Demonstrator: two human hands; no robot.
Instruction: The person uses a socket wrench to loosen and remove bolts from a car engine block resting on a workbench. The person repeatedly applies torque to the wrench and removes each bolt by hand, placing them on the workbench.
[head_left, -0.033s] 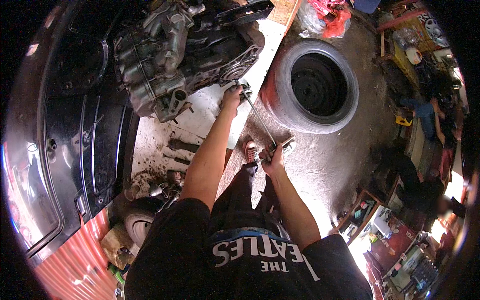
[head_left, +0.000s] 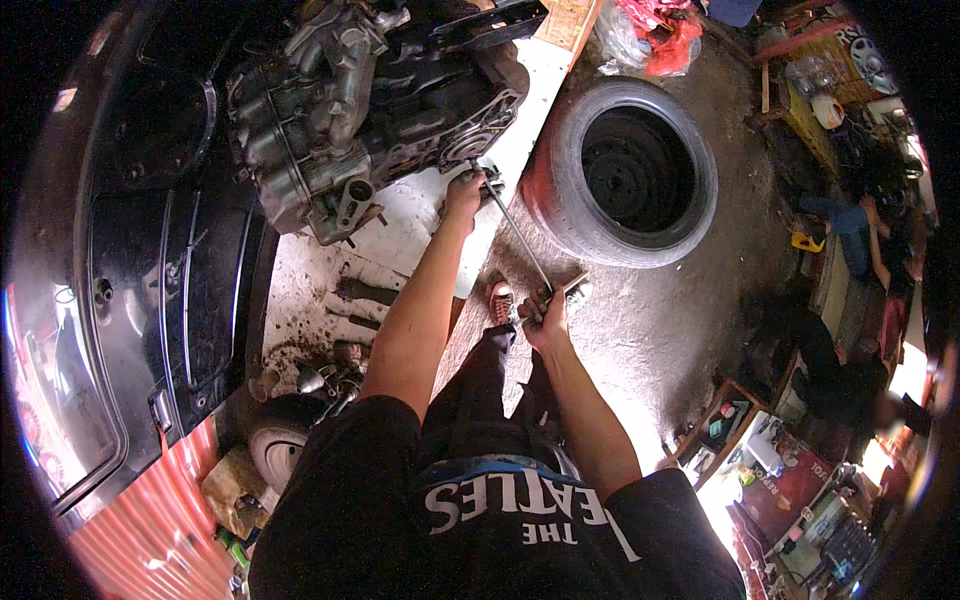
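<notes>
A long, thin T-handle wrench (head_left: 522, 241) slants between my two hands. My left hand (head_left: 462, 198) is closed around its far end, close against the lower right side of a dark metal engine (head_left: 345, 130). Just where that tip meets the engine is hidden by my fingers. Nearer my body, my right hand (head_left: 544, 326) grips the other end, where a short crosspiece sticks out past the fingers. The engine rests on a white, grease-stained surface (head_left: 400, 225).
Stacked tyres (head_left: 555, 190) stand right of the engine. A black vehicle panel (head_left: 140, 230) lines the left side. Dark tools (head_left: 368, 292) and metal parts (head_left: 330, 378) lie below the engine. Cluttered shelves (head_left: 760, 450) and another person (head_left: 850, 235) are at the right.
</notes>
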